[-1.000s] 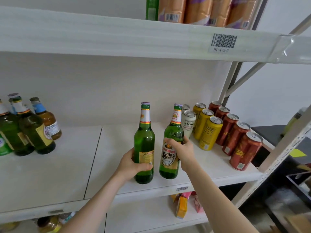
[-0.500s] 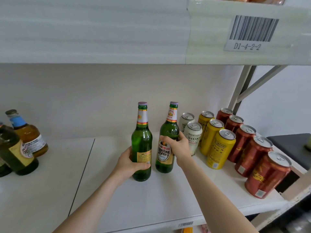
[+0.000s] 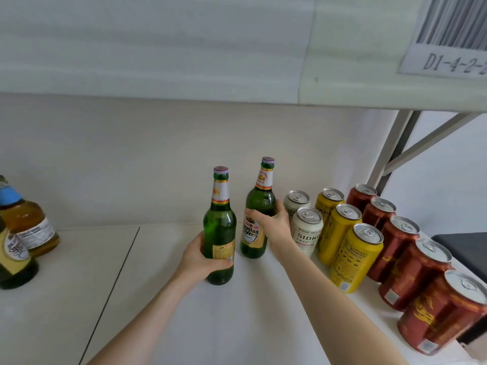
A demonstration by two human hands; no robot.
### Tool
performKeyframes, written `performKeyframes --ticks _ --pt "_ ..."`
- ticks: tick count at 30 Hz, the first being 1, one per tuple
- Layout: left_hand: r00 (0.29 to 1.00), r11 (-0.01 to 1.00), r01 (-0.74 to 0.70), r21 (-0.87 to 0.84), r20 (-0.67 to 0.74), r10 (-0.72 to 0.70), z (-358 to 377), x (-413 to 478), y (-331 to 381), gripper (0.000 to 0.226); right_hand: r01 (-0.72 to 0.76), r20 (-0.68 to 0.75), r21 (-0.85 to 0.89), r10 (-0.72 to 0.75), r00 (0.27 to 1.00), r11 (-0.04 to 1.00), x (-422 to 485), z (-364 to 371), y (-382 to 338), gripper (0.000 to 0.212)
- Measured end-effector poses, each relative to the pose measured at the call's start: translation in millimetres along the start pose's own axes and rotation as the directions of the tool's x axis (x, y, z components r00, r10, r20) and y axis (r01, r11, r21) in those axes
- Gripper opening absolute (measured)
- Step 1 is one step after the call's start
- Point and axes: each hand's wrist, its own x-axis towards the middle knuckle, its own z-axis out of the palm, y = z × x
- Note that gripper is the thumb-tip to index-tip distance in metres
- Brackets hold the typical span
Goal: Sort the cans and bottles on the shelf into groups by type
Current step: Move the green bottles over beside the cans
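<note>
Two tall green beer bottles stand upright in the middle of the white shelf (image 3: 237,325). My left hand (image 3: 203,262) grips the lower body of the left green bottle (image 3: 220,227). My right hand (image 3: 271,225) wraps the shoulder of the right green bottle (image 3: 259,204), which stands a little farther back. Right of them stand rows of cans: two white cans (image 3: 307,230), three yellow cans (image 3: 353,256) and several red-brown cans (image 3: 411,272). At the far left, an amber bottle with a blue neck (image 3: 26,222) and a dark green bottle (image 3: 13,262) stand partly cut off.
The shelf above (image 3: 184,48) hangs low over the bottles and carries a barcode label (image 3: 448,48). A grey upright and diagonal brace (image 3: 395,159) close the right rear corner. A seam (image 3: 116,283) runs front to back between the left bottles and my hands.
Both bottles have slid back and deeper onto the shelf with my hands still on them. The view has moved closer and the left bottle group has slipped toward the edge.
</note>
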Motion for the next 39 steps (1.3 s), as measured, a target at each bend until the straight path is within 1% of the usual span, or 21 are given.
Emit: performKeyframes --ticks 3,9,15,21,24,27,29,30,32,33,35,36,39 --pt "1.0 1.0 -0.004 0.012 -0.016 0.004 0 5 -6 0.082 0.005 -0.003 -0.031 -0.005 1.0 0.999 8 3 4 0.064" --pt "0.999 1.0 -0.025 0.011 -0.024 0.025 -1 15 -15 0.083 0.025 0.015 -0.069 -0.024 1.0 0.997 20 7 9 0.058" --pt "0.998 0.998 -0.065 0.023 0.027 0.064 -3 16 -19 0.076 0.041 0.073 -0.135 -0.031 0.997 0.99 27 2 8 0.056" --pt "0.997 0.997 -0.07 0.022 0.022 0.07 -3 16 -23 0.077 0.042 0.098 -0.13 -0.029 0.995 0.991 25 -1 7 0.052" --pt "0.998 0.999 -0.053 0.012 0.021 0.053 -2 13 -23 0.078 0.005 0.074 -0.095 0.002 0.997 0.995 19 -2 11 0.056" --pt "0.998 0.999 -0.042 0.01 0.04 0.041 -5 8 -20 0.078 -0.041 0.054 -0.054 0.044 0.998 0.998 6 -9 11 0.072" --pt "0.998 1.0 -0.026 0.011 0.049 0.026 -10 2 -22 0.08 -0.053 0.009 -0.062 0.054 0.998 0.997 -5 -11 13 0.08" --pt "0.999 1.0 -0.016 0.004 0.05 0.016 -13 -1 -23 0.08 -0.061 -0.025 -0.077 0.059 0.998 0.995 -11 -11 14 0.082" --pt "0.999 1.0 -0.004 -0.021 0.052 0.005 -18 -5 -26 0.076 -0.062 -0.07 -0.089 0.056 0.996 0.994 -26 -8 16 0.077" --pt "0.998 1.0 0.002 -0.025 0.056 -0.001 -19 -6 -27 0.073 -0.054 -0.062 -0.099 0.048 0.997 0.994 -33 -7 17 0.071" --pt "0.997 1.0 0.015 -0.022 0.07 -0.013 -19 -7 -25 0.069 -0.041 -0.002 -0.162 0.042 0.999 0.986 -49 -3 18 0.06" --pt "0.997 1.0 0.019 -0.024 0.075 -0.017 -18 -7 -24 0.069 -0.038 0.04 -0.196 0.046 0.998 0.98 -55 -1 19 0.059" --pt "0.995 0.999 0.03 -0.026 0.098 -0.027 -13 -9 -21 0.077 -0.023 0.17 -0.232 0.063 0.983 0.973 -70 3 22 0.072"
